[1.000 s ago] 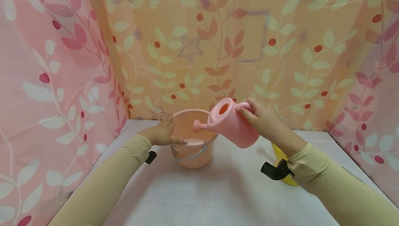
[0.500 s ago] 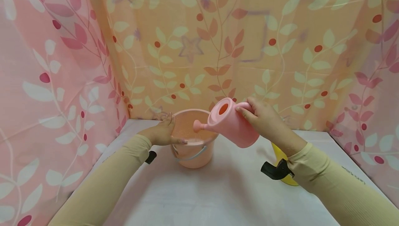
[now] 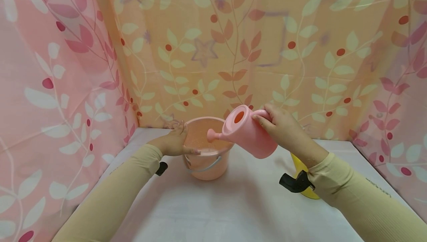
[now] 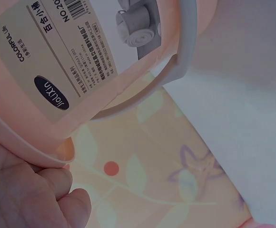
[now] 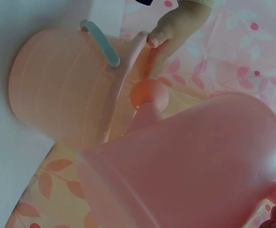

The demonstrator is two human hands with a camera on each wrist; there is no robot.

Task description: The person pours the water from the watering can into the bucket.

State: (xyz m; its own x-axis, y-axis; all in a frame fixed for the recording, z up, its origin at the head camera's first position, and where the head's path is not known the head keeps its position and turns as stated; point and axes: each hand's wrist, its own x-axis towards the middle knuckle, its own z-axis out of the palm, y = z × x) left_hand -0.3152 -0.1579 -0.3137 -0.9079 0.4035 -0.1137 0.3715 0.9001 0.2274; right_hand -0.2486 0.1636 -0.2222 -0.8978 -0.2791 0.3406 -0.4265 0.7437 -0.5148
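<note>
1. From where I stand, the pink watering can (image 3: 250, 134) hangs in the air above the white table (image 3: 207, 212), tipped left so its nozzle (image 3: 211, 135) sits at the mouth of the peach bucket (image 3: 208, 166).
2. The right hand (image 3: 283, 125) grips the can's loop handle (image 3: 262, 114), thumb over the top. That looks the best place to take hold, as the round body seems smooth and likely slippery when wet.
3. I take the can for thin, stiff plastic: light by itself, heavier with water inside. How full it is I can't tell; the hole in its top shows only orange-red.
4. Pale specks by the nozzle look like drops, so a tilt from the wrist should steer the flow easily.
5. The left hand (image 3: 173, 142) holds the bucket by the rim, thumb along the near edge, fingers spread further round. It's a sensible hold, since an upright bucket this light could probably slide if knocked.
6. The bucket's swing handle (image 5: 102, 45) hangs down its side; it would suit carrying better than steadying.
7. Neither piece looks fragile. A yellow thing (image 3: 307, 179), partly hidden, stands beyond the right wrist.
</note>
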